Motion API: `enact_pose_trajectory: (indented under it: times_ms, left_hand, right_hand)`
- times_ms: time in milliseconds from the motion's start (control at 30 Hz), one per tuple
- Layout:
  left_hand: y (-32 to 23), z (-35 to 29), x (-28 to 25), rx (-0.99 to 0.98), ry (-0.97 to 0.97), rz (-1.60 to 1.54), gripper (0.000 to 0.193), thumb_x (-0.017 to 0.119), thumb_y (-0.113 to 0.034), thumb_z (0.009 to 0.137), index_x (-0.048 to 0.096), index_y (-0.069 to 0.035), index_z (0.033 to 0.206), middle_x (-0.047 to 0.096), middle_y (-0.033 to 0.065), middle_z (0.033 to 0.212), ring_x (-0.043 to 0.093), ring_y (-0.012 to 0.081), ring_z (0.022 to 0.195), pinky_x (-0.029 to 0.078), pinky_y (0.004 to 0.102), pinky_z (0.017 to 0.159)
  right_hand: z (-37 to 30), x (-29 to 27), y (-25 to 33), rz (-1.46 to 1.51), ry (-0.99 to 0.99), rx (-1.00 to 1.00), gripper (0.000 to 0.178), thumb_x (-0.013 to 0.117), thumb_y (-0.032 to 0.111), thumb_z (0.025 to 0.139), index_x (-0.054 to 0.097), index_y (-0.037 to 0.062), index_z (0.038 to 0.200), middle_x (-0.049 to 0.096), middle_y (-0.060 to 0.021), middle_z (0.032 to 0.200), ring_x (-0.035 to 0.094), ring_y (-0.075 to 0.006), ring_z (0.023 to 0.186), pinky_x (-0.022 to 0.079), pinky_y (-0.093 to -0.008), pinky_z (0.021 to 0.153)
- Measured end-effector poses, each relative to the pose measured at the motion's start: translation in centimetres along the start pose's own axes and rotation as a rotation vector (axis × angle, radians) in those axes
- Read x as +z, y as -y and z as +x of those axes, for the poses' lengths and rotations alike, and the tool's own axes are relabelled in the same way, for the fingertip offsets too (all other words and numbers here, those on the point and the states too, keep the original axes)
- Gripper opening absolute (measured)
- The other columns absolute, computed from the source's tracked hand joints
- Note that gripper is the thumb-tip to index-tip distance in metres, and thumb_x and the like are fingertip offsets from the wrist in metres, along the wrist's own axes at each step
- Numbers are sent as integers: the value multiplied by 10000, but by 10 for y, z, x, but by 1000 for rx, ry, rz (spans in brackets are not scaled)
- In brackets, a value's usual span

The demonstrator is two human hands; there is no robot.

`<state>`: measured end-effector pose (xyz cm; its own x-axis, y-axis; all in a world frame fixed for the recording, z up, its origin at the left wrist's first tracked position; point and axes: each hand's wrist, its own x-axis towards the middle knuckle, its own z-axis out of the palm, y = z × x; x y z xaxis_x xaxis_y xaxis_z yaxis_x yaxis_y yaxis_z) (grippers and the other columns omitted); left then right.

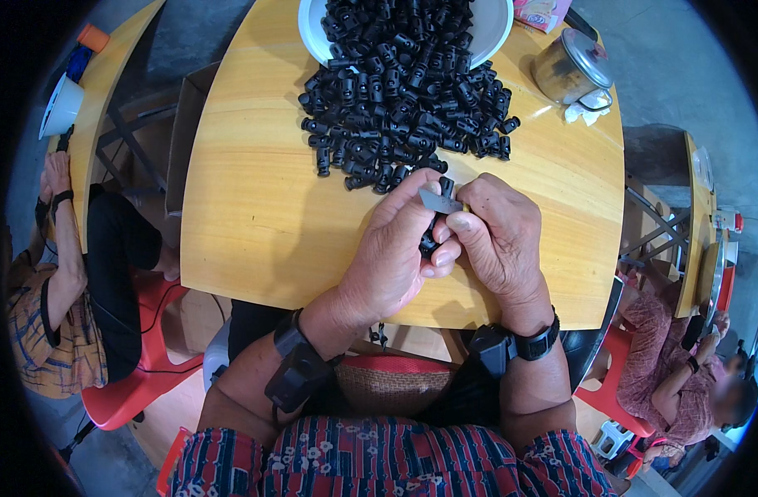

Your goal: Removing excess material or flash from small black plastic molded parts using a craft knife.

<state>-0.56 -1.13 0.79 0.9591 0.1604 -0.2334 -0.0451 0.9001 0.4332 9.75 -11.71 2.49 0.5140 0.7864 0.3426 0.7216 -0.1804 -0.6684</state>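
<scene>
Side counter, left: I see one white bowl (61, 106) and one orange cup-like thing (93, 38) on this wooden counter (99, 103); one co-worker (57, 331) in a plaid shirt sits beside it, by a red chair (151, 356).
Main counter: wooden, with a curved outline in my wide lens (246, 166).
White dish: one, at the far edge, tilted or level I cannot tell (311, 33).
Black pile: small barrel-shaped parts, dozens, too many and too overlapped for me to count; they fill the dish and spill toward the wearer, their axes pointing every way (404, 108).
Left hand: closed, gripping black between thumb and fingers, just short of the pile (391, 253).
Held black part: between the two hands, above the counter's near half; its long axis runs away from the wearer, leaning slightly right; one part or two, I cannot tell (428, 244).
Blade: one, grey, crossing over the black; its tip points left, its long axis nearly crosswise (438, 201).
Right hand: closed, gripping the blade's right end (505, 232).
Pot: one, metal, lidded (565, 70).
Crumpled white tissue: beside the pot (590, 109).
Far right: one seated person in reddish patterned clothes (665, 364).
</scene>
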Motion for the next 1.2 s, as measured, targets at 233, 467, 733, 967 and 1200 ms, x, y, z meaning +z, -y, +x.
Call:
enact_pose_trajectory:
  times_ms: [233, 467, 733, 967, 1200]
  left_hand:
    - [-1, 0, 2, -13, -4, 12, 124, 436, -274, 972, 430, -153, 946, 401, -26, 716, 425, 62, 582, 293, 180, 457]
    - [-2, 1, 4, 1, -3, 22, 148, 430, -277, 976, 415, -160, 887, 401, -32, 712, 422, 59, 579, 293, 178, 456]
    - [-2, 2, 4, 3, -19, -9, 123, 430, -255, 975, 416, -165, 892, 403, -32, 712, 432, 60, 586, 295, 182, 455]
    - [-3, 2, 8, -10, -68, -21, 101, 400, -214, 977, 416, -164, 891, 405, -31, 712, 428, 65, 581, 298, 185, 463]
    - [-3, 1, 2, -23, 39, -49, 139, 380, -244, 991, 485, -154, 978, 407, -42, 769, 396, 74, 666, 347, 215, 577]
  right_hand:
    - [1, 0, 3, 29, 5, 38, 273, 608, 307, 833, 542, 65, 724, 488, -93, 633, 531, -288, 582, 425, -352, 528]
    - [1, 2, 4, 71, -7, 54, 254, 609, 271, 836, 546, 48, 731, 486, -105, 640, 523, -291, 586, 425, -351, 534]
    - [2, 2, 8, 200, 21, 157, 188, 633, 185, 817, 559, 30, 740, 508, -109, 651, 524, -281, 598, 434, -334, 562]
    - [4, 3, 12, 230, 5, 160, 138, 617, 145, 821, 584, 35, 745, 536, -106, 657, 533, -269, 604, 443, -321, 584]
    - [2, 3, 12, 346, 3, 322, 173, 593, 147, 843, 574, 18, 729, 523, -92, 647, 513, -237, 592, 430, -303, 576]
